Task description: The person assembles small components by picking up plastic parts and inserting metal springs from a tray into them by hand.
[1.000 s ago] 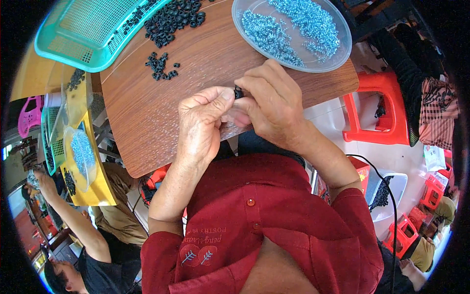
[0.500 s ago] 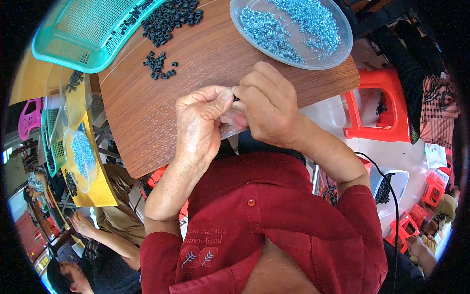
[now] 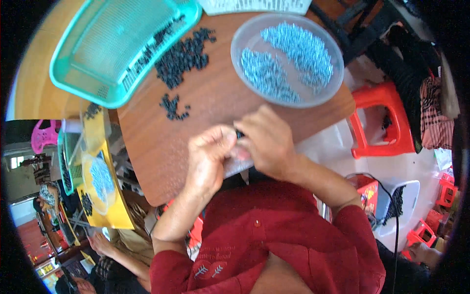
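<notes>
Both hands meet above the near part of the wooden table. Between thumb and fingertips, my left hand pinches a small black part. My right hand is closed on the same part from the other side, its fingers curled and slightly blurred. Most of the part is hidden by the fingers. Beyond the hands lie a small cluster of loose black parts and a larger pile of black parts. To the right, a round translucent tray holds two heaps of small bluish coil springs.
A teal mesh basket with some black parts stands far left, a white basket at the far edge. Red stools stand right. At lower left a person's arm shows beside a yellow table.
The view has tilted up, so the table and trays sit lower in the picture and a white basket shows at the far edge. Both hands remain together on the small black part.
</notes>
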A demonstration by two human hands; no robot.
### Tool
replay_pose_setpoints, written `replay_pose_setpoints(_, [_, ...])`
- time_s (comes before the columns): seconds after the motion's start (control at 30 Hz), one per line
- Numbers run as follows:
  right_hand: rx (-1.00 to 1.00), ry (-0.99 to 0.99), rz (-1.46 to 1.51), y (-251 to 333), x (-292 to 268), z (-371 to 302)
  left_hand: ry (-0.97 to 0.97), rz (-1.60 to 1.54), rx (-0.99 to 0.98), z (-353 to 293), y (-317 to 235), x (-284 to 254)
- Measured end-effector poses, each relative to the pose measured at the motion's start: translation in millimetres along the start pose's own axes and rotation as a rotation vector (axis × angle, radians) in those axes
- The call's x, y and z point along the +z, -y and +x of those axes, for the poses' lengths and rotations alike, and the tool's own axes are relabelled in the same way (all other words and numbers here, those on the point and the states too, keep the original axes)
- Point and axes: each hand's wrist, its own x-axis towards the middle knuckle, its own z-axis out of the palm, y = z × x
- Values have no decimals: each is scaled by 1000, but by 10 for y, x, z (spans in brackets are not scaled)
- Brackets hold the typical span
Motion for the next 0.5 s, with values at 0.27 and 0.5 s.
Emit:
replay_pose_setpoints(0.27, [-83,33,-49,8,-220,79,83,105,-12,37,-108,207])
replay_pose_setpoints(0.5, [63,-103,-21,3,-376,185,141,335,32,453,-643,370])
